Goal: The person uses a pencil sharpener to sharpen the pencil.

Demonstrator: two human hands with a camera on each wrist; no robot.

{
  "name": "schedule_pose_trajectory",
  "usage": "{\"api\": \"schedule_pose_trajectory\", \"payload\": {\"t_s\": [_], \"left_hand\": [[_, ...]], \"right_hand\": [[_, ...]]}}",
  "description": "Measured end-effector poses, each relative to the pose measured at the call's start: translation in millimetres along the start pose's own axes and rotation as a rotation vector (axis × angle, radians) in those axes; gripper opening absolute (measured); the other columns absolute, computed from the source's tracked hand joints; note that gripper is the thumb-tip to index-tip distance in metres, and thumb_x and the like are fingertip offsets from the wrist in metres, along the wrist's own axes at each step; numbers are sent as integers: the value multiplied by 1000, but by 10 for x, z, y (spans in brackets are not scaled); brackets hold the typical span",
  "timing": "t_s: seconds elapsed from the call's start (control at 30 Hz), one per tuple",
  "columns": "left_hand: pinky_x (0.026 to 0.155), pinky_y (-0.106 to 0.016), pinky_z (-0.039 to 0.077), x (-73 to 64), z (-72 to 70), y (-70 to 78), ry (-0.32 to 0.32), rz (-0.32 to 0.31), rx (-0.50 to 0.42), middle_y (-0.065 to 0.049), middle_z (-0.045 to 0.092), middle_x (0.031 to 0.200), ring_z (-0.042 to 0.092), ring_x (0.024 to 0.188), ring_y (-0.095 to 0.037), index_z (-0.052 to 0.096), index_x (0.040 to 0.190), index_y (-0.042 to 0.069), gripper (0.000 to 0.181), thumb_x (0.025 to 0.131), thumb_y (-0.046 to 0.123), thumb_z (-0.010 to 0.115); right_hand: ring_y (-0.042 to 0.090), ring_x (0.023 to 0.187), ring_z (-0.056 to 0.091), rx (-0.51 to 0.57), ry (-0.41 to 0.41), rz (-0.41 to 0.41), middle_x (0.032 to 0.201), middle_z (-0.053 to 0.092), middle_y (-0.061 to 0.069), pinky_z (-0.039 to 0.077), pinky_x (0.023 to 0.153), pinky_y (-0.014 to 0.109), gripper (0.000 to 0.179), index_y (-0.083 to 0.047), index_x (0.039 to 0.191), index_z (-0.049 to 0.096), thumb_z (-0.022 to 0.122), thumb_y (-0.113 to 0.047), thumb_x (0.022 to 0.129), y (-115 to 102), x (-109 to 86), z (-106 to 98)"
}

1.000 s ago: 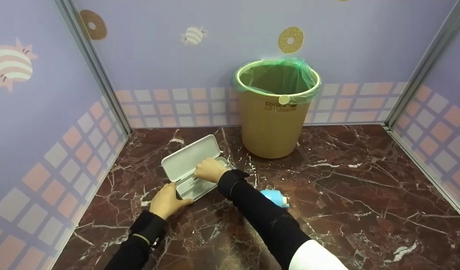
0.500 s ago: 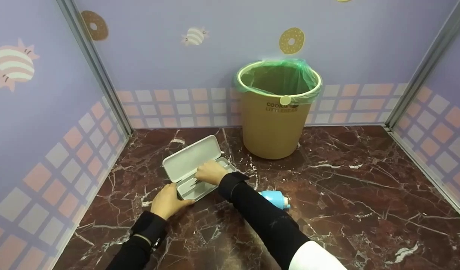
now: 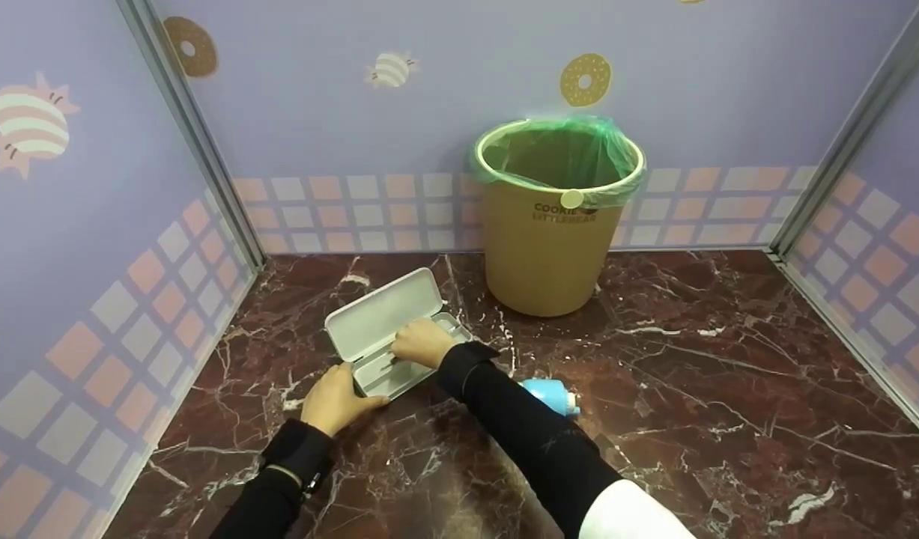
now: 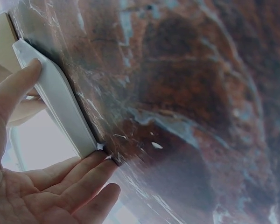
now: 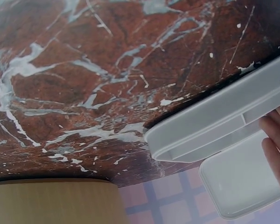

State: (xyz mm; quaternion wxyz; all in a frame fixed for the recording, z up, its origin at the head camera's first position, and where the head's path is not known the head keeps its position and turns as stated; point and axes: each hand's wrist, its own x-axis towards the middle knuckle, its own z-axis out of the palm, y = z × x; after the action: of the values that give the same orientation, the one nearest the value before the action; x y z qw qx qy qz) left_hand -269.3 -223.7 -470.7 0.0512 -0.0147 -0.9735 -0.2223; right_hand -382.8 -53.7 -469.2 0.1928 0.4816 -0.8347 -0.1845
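Note:
A pale grey pencil case point(image 3: 388, 382) lies on the dark red marbled surface, its lid point(image 3: 384, 314) raised toward the back. My left hand point(image 3: 335, 404) grips the case's near left corner. In the left wrist view its thumb point(image 4: 23, 81) presses one long side while the fingertips touch the end. My right hand point(image 3: 423, 342) is bent over the inside of the case, fingers curled. Thin dark-tipped sticks point(image 3: 389, 365) show just below it; their kind is unclear. In the right wrist view the fingers point(image 5: 275, 151) reach in by a divider, and what they pinch is hidden.
A tan bin point(image 3: 549, 254) with a green liner stands at the back wall, right of the case. A light-blue object point(image 3: 547, 394) with a pale end lies beside my right forearm, partly covered by it. Patterned panels enclose the left, back and right.
Both hands and the open case stay nearly in place. My right hand shifts only very slightly over the case, and the whole head view drifts a little.

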Motion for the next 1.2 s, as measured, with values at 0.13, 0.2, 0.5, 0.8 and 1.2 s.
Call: {"api": "schedule_pose_trajectory", "payload": {"t_s": [0.13, 0.2, 0.5, 0.8, 1.2], "left_hand": [[83, -55, 53, -7, -3, 3, 3, 2, 1, -24, 69, 103, 67, 92, -40, 62, 116, -10, 70, 75, 39, 89], [83, -56, 53, -12, -6, 0, 4, 1, -1, -24, 69, 103, 68, 93, -40, 62, 116, -10, 69, 75, 39, 89], [89, -56, 54, 4, 5, -4, -10, -6, -17, -26, 70, 110, 68, 100, -43, 62, 119, -10, 71, 75, 38, 89], [92, -57, 53, 12, 13, -22, -26, -9, -18, -30, 69, 112, 67, 103, -45, 61, 118, -11, 70, 76, 39, 87], [96, -59, 52, 19, 15, -31, -34, 18, -8, -33, 67, 115, 66, 109, -50, 60, 120, -13, 73, 77, 40, 86]], "right_hand": [[12, 75, 74, 5, 6, -1, 89, 80, -6, 60, 63, 29, 15, -22, 86, 79, 65, -26, 88, 12, -21, -6], [13, 75, 74, 13, 3, 0, 88, 80, -5, 60, 63, 29, 15, -22, 86, 79, 64, -24, 89, 24, -30, -26], [15, 74, 75, 64, 8, 41, 88, 80, -4, 62, 64, 31, 18, -18, 84, 78, 63, -16, 92, 162, -132, -252], [16, 65, 71, 87, 93, 5, 79, 77, -3, 59, 58, 32, 22, -15, 77, 75, 62, -3, 90, 287, -351, -573], [20, 73, 73, 276, 53, 21, 86, 77, 1, 60, 66, 36, 11, -12, 87, 73, 71, -21, 93, 460, -1001, -1099]]}}
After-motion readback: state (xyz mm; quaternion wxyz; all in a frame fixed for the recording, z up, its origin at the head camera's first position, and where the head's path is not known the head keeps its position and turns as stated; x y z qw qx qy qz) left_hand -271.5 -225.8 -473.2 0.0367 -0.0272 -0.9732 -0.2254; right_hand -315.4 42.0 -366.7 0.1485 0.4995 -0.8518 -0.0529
